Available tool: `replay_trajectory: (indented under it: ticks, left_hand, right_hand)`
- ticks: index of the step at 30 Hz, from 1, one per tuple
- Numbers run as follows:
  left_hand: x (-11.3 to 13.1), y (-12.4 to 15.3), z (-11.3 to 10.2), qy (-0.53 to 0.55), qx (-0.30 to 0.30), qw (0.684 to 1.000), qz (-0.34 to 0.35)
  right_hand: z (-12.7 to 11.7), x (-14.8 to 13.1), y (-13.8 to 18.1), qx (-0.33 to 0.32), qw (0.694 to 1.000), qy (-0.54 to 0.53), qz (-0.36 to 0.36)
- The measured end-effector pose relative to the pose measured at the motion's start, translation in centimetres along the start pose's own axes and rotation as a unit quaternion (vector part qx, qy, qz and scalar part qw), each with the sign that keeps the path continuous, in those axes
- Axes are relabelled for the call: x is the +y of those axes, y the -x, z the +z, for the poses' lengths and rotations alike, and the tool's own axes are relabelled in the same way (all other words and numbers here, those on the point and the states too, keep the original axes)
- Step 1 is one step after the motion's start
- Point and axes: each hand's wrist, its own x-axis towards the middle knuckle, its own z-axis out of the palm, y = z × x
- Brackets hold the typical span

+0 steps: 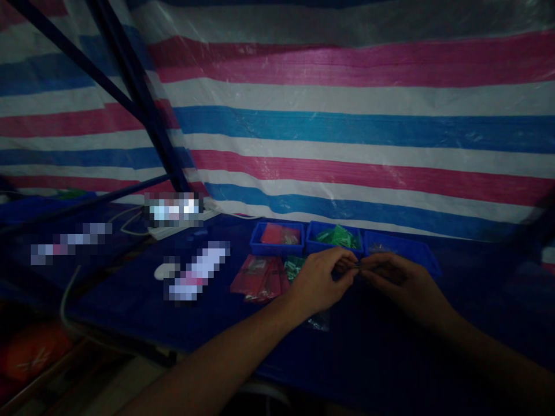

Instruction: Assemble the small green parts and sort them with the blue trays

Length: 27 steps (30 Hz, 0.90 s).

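Note:
My left hand (321,280) and my right hand (396,283) meet over the dark blue table (208,323), fingertips pinched together on a small thin item (358,266) too dim to name. Red packets (260,278) lie in a loose pile just left of my left hand, with a green packet (293,267) beside them. A clear packet (319,321) lies under my left wrist. Behind my hands stand three blue bins: one with red packets (277,238), one with green packets (335,237), and one whose contents I cannot make out (401,248).
A striped pink, blue and white tarp (347,127) hangs close behind the table. A white power strip (182,226) with cables and a small white round object (163,270) sit at the left. Dark metal poles (139,98) slant down at upper left. The table's front edge drops off at lower left.

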Motion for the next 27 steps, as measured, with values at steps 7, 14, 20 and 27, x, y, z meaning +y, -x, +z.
replay_trajectory:
  ticks: [7, 14, 20, 27]
  left_hand:
    - [0.08, 0.01, 0.02, 0.000, -0.007, 1.000, -0.013]
    - [-0.06, 0.14, -0.02, -0.019, -0.022, 0.999, -0.020]
    - [0.27, 0.17, -0.20, -0.031, -0.032, 0.999, -0.007]
    - [0.14, 0.15, -0.25, -0.040, -0.036, 0.999, -0.007]
  right_hand:
    - [0.04, 0.33, -0.09, 0.019, 1.000, -0.009, 0.011]
    - [0.16, -0.18, 0.00, 0.016, 1.000, -0.019, 0.014]
    - [0.16, -0.36, 0.16, 0.019, 0.999, -0.020, 0.022]
    - [-0.07, -0.08, 0.11, 0.032, 0.998, -0.029, 0.038]
